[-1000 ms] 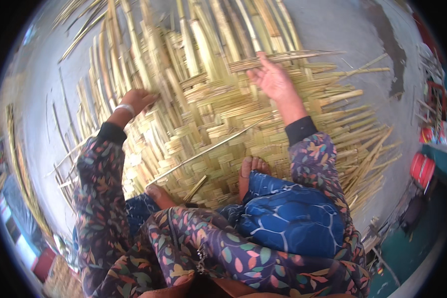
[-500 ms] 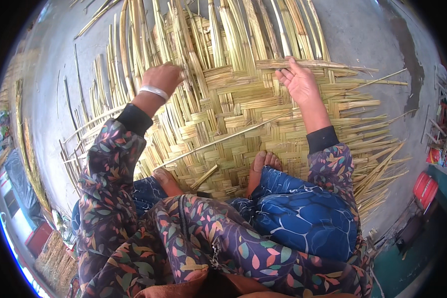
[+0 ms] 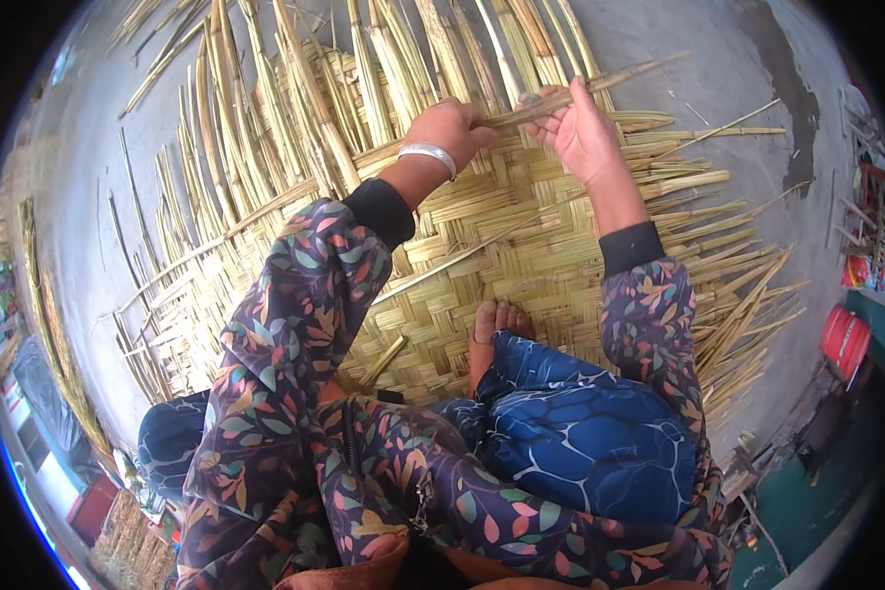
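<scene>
A woven mat of flattened yellow-green reeds lies on the floor under my feet. Across its far part runs a long reed strip, its right end lifted off the mat and pointing up to the right. My left hand, with a silver bangle at the wrist, is closed on this strip. Close by on the right, my right hand holds the same strip between thumb and fingers, palm turned up. Beyond my hands, unwoven upright reeds fan away from the mat's far side; the left hand covers some of their bases.
Loose reed ends stick out along the mat's right side. A bundle of long stalks lies at the far left on the grey concrete floor. At the right stands a red bucket. A short reed piece rests near my feet.
My left hand has moved right, toward my right hand, and grips the strip. The strip's right end has risen off the mat. My right hand has closed on it.
</scene>
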